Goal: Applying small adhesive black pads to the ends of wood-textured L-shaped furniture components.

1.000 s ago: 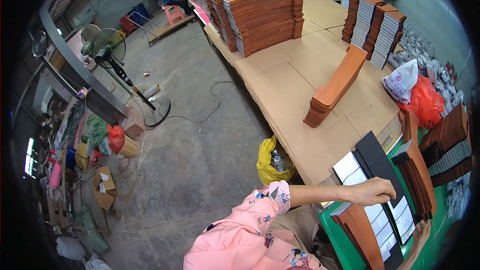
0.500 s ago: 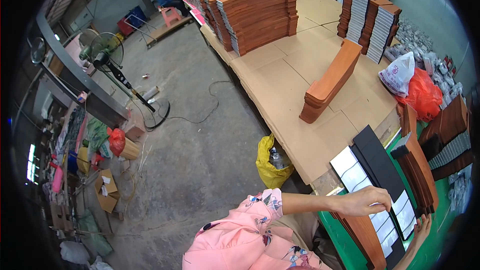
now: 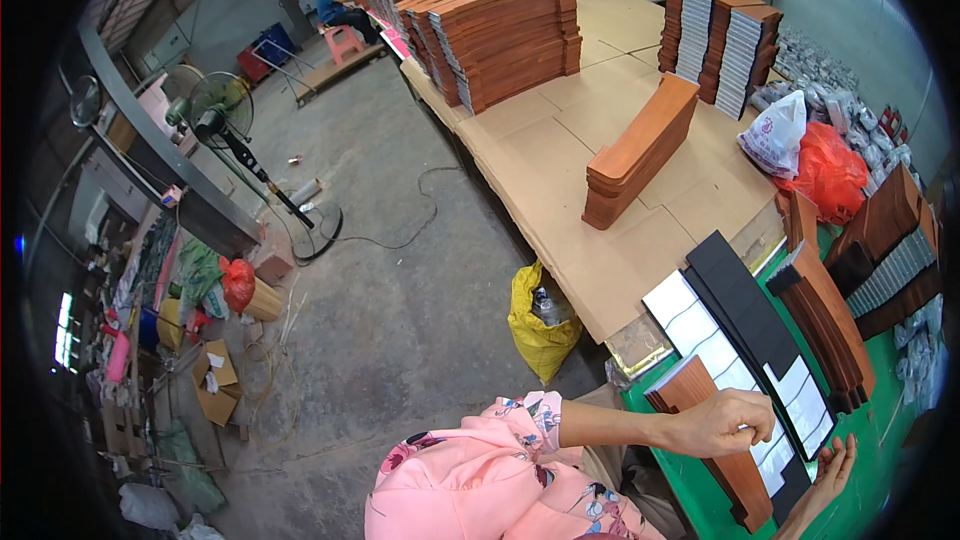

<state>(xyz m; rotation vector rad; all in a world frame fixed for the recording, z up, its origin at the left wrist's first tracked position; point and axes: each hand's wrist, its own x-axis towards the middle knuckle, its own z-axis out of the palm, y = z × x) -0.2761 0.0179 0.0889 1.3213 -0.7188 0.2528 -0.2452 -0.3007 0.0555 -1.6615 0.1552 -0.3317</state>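
Concrete-floored workshop, head view: long worktable covered in tan cardboard [image 3: 560, 185], green tabletop [image 3: 885, 440] at the near end. Tall reddish-brown slat stack [image 3: 515, 45] far off; smaller reddish-brown round-ended stack [image 3: 645, 145] mid-cardboard.

On the green: glossy white strip [image 3: 675, 312], flat black strip [image 3: 727, 280] just right of it, second glossy white section [image 3: 802, 398] by the black strip's near end. Brown left slat bundle [image 3: 685, 382] and brown right slat bundle [image 3: 830, 330] flank them.

Left hand [image 3: 722, 424]: over white strip and left slat bundle, fingers curled in near thumb. Can't tell if anything's pinched.

Right hand [image 3: 832, 468]: fingers extended, apart, just beside the white section's near end. Contact unclear.

Delta vs half a second ago: left hand eased back toward left slat bundle; right hand farther from right slat bundle's end. My read: strips lie unsupported by the left hand, right probably still minding the edge.
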